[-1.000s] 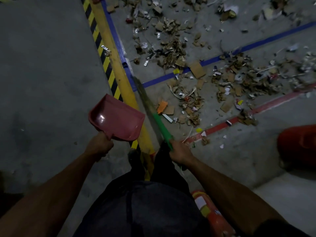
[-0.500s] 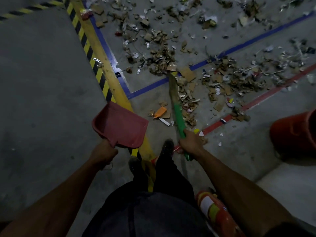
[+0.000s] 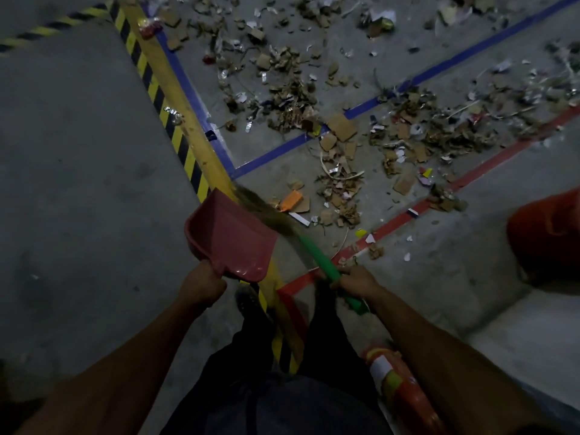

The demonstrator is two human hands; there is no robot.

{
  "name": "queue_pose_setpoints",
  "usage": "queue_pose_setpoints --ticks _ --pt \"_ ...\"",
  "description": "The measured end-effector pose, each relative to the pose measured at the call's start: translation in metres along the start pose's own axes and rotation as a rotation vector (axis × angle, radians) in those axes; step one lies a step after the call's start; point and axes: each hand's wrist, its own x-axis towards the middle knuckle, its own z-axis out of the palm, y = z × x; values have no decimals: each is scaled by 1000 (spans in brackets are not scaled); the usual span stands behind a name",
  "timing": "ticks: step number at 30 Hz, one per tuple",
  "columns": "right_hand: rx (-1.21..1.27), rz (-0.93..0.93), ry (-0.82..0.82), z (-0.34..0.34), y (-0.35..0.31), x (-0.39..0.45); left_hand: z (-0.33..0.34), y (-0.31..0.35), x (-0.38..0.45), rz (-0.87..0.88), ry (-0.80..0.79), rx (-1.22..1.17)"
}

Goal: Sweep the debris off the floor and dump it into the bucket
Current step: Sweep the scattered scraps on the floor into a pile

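Mostly, debris point(image 3: 345, 158): torn cardboard scraps, paper bits and foil-like shreds lie strewn over the grey floor point(image 3: 78, 167) ahead of the person, thickest in clumps along and between the blue line and the red line.
Orange scrap point(image 3: 291, 200): a small bright piece lies at the near edge of the debris, just beside the broom's bristles.
Broom point(image 3: 301, 243): a green handle slants up and to the left from the right hand; its brownish bristles are blurred and cross over the far right corner of the dustpan.
Right hand point(image 3: 354, 279): fingers curled round the green handle near its lower end, with a short stub of handle sticking out behind the hand.
Dustpan point(image 3: 230, 237): a red plastic pan, held tilted above the floor, its open mouth facing away from the person; nothing shows inside it.
Left hand point(image 3: 201, 282): closed in a fist round the dustpan's handle at the pan's near edge.
Bucket point(image 3: 547, 233): an orange-red shape at the right edge, only partly in frame, standing well apart from the debris clumps and beyond the red line.
Yellow-and-black striped line point(image 3: 163, 98): runs from the top left down toward the person's feet, beside a plain yellow strip.
Blue line point(image 3: 373, 105): crosses the floor diagonally under the debris.
Red line point(image 3: 489, 164): runs diagonally nearer the person and turns a corner by the feet.
Orange object point(image 3: 398, 387): with a white and yellow band, low beside the right forearm; what it is cannot be told.
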Motion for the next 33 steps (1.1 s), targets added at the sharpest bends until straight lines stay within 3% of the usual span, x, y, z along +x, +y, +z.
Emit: queue_pose_setpoints --ticks 7,11,15,18,25,33 --pt "282 79 137 -106 -2 58 37 46 -17 -78 48 -129" --pt "359 11 214 -136 -8 65 51 70 -19 -163 81 -206" --pt "306 -97 254 -126 2 35 58 91 -23 -136 144 -186" --pt "265 -158 190 -103 28 7 62 102 -25 -153 160 -194" --pt "-34 -73 -3 -93 82 -8 70 115 -30 -129 165 -192" --pt "169 46 228 -184 68 50 82 109 -39 -197 124 -266"
